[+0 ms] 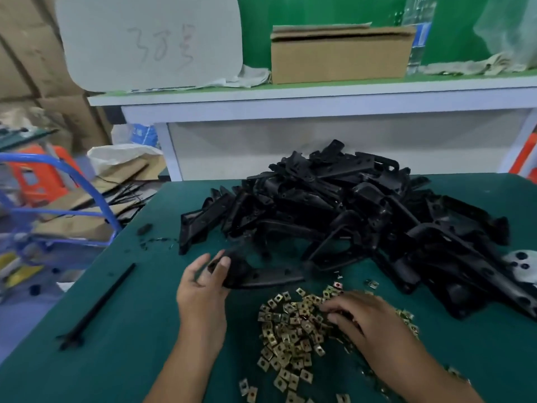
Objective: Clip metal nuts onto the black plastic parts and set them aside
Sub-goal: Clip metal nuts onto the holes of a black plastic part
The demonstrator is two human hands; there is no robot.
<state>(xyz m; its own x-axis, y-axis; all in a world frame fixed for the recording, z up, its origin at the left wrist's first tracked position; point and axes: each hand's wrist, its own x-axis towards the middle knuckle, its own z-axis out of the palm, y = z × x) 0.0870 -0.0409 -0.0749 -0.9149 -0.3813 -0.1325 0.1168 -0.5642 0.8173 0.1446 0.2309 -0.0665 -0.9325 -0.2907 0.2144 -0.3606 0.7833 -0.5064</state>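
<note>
A big heap of black plastic parts (pixel 363 210) covers the far right of the green table (pixel 130 330). One black plastic part (pixel 267 279) lies flat in front of the heap, and my left hand (pixel 203 289) grips its left end with curled fingers. A pile of brass-coloured metal nuts (pixel 293 330) is spread near the front middle. My right hand (pixel 366 318) rests palm down on the right side of that pile, fingertips curled into the nuts; whether it pinches one is hidden.
A long thin black strip (pixel 98 306) lies on the table's left. A blue wire cart (pixel 58 216) and cardboard stand past the left edge. Behind the table is a white bench with a cardboard box (pixel 340 56). A round white piece (pixel 523 266) sits at the right edge.
</note>
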